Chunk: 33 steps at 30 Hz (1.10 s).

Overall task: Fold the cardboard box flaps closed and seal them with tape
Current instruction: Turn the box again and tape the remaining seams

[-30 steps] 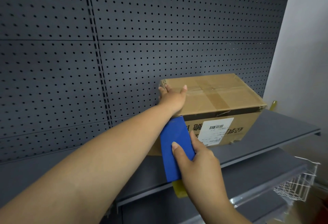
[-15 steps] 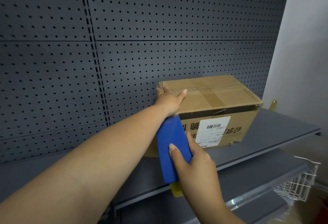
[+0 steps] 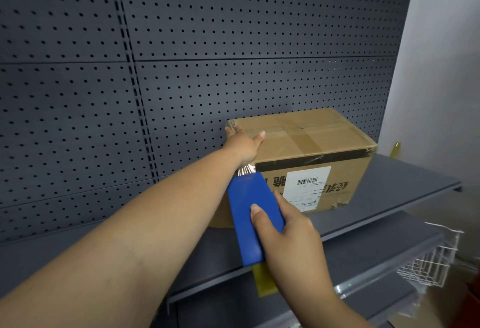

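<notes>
While my left hand (image 3: 242,143) lies flat on the near-left corner of the cardboard box (image 3: 306,156), fingers straight and gripping nothing, my right hand (image 3: 285,226) grips the blue tape dispenser (image 3: 249,213) just below that corner. The box sits on the shelf (image 3: 405,184), long axis running left to right, flaps down and already crossed with tape (image 3: 306,143). The dispenser's toothed end points up at the box's left end, which my forearm hides; I cannot see any tape there.
</notes>
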### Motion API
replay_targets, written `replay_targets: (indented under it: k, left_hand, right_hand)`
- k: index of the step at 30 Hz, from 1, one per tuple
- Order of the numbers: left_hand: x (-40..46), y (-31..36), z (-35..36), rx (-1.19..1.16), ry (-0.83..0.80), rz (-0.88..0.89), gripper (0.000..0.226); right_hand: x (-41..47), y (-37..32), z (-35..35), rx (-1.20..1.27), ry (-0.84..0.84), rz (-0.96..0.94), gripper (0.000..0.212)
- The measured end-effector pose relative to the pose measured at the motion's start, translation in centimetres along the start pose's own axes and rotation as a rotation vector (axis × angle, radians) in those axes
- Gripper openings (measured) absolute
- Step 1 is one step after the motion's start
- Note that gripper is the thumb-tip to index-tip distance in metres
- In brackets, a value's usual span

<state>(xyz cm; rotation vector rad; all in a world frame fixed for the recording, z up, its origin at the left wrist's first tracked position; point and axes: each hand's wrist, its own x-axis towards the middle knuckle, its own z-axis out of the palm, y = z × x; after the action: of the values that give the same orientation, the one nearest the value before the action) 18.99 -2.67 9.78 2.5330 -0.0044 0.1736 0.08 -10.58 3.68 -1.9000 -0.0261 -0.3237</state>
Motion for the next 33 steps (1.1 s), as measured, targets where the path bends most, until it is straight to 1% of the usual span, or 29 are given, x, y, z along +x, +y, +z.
replay_targets:
  k: [2, 3, 5, 6, 7, 9, 10, 11, 15, 21, 23, 27, 33]
  left_hand:
    - [-0.2, 0.1, -0.1, -0.003, -0.004, -0.001, 0.08]
    - [-0.3, 0.1, -0.1, -0.002, -0.001, -0.002, 0.08]
    - [-0.4, 0.2, -0.1, -0.011, 0.006, -0.002, 0.082]
    - [-0.5, 0.2, -0.1, -0.016, 0.008, -0.001, 0.085]
    - [-0.5, 0.2, -0.1, -0.021, 0.01, -0.001, 0.088]
    - [-0.7, 0.2, -0.1, -0.043, 0.01, 0.002, 0.099]
    - [-0.8, 0.2, -0.1, -0.059, 0.011, 0.006, 0.106]
    - [-1.0, 0.2, -0.1, -0.073, 0.014, 0.011, 0.111]
    - [-1.7, 0.3, 0.1, -0.08, 0.036, 0.031, 0.119]
    - [-2.6, 0.2, 0.6, -0.099, 0.077, 0.054, 0.122]
    - [-2.9, 0.1, 0.9, -0.108, 0.094, 0.064, 0.123]
    - [-3.3, 0.0, 1.0, -0.109, 0.115, 0.066, 0.121]
    - [-3.4, 0.0, 1.1, -0.089, 0.13, 0.072, 0.119]
  right_hand:
    - [-0.5, -0.2, -0.3, -0.009, -0.008, -0.01, 0.054]
    - [-0.8, -0.2, -0.4, -0.019, -0.02, -0.015, 0.056]
    - [-1.3, -0.4, -0.7, -0.012, -0.052, -0.016, 0.053]
    - [-1.5, -0.6, -0.9, -0.012, -0.079, -0.007, 0.055]
    - [-1.7, -0.7, -1.0, -0.03, -0.109, 0.0, 0.065]
    - [-2.1, -1.1, -1.2, -0.136, -0.155, -0.001, 0.095]
    - [-2.1, -1.4, -1.1, -0.202, -0.166, -0.01, 0.104]
    - [-2.0, -1.6, -1.1, -0.252, -0.169, -0.024, 0.106]
    - [-0.4, -1.6, -1.6, -0.238, -0.101, -0.059, 0.092]
    - [0.4, -2.0, -0.3, -0.253, -0.083, -0.081, 0.079]
    - [0.2, -2.0, -0.2, -0.297, -0.08, -0.096, 0.075]
    - [-0.3, -1.8, 0.0, -0.318, -0.079, -0.09, 0.077]
    - [-0.5, -1.5, -0.1, -0.268, -0.064, -0.091, 0.077]
